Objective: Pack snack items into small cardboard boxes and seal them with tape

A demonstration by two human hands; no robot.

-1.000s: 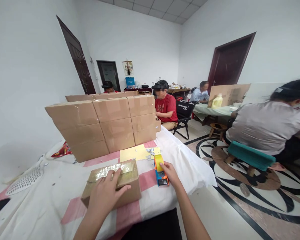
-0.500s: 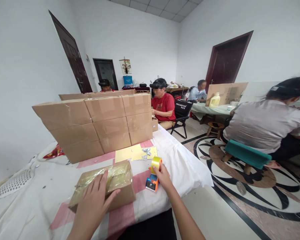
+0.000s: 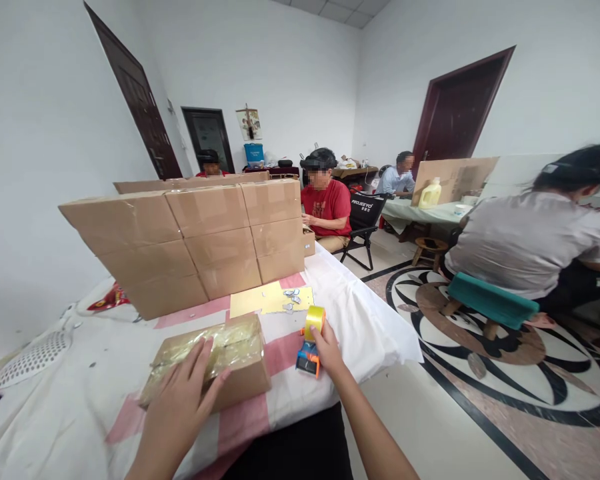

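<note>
The left hand [image 3: 186, 379] rests, fingers spread, on a brown cardboard box [image 3: 246, 383] with shiny, wrinkly tape [image 3: 233, 339]. The right hand [image 3: 329, 348] grips a tape holder [image 3: 307, 360] with a round yellow roll [image 3: 315, 319].

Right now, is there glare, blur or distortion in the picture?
Head view: glare on the shiny packing tape atop the cardboard box under the left hand; head view: wide-angle distortion leans the maroon door at right outward; head view: fine detail on the tape dispenser looks soft.

The left fingers [image 3: 201, 362] hide part of the taped box [image 3: 243, 363].
</note>
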